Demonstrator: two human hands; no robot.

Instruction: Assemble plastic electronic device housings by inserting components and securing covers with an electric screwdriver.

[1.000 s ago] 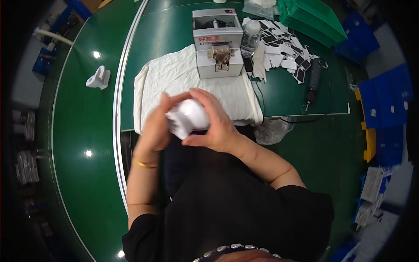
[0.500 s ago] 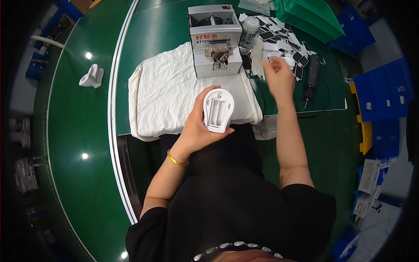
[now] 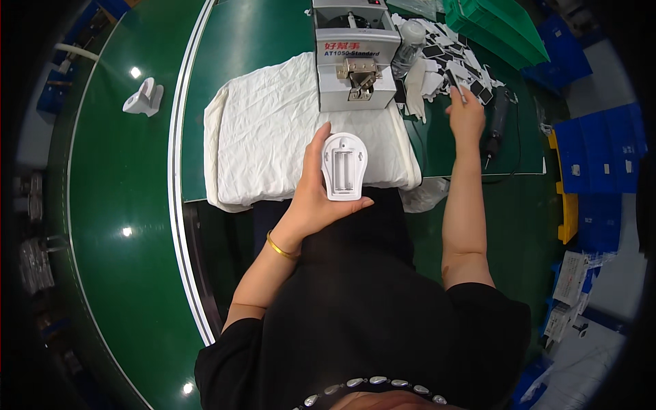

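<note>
My left hand (image 3: pixel 311 198) is wrapped round a white rounded plastic housing (image 3: pixel 329 179). Its open two-slot battery compartment faces up, and no batteries lie in it. Over at the right, the fingers of my right hand (image 3: pixel 468 123) pinch a small flat black-and-white piece (image 3: pixel 456 82) at the near edge of a pile of similar flat pieces (image 3: pixel 437 51). Just left of that hand lies a pale cloth glove (image 3: pixel 415 92).
A grey metal machine (image 3: pixel 355 96) stands behind a folded white cloth (image 3: pixel 266 130). Near it are a clear bottle (image 3: pixel 410 48), a dark electric screwdriver (image 3: pixel 499 126) and a green crate (image 3: pixel 499 31). Another white plastic part (image 3: pixel 143 99) sits on the green surface at left.
My right hand has moved right, from beside the glove to the pile, and now pinches a flat piece. The left hand still holds the housing, now turned slightly more upright. The view has shifted slightly.
</note>
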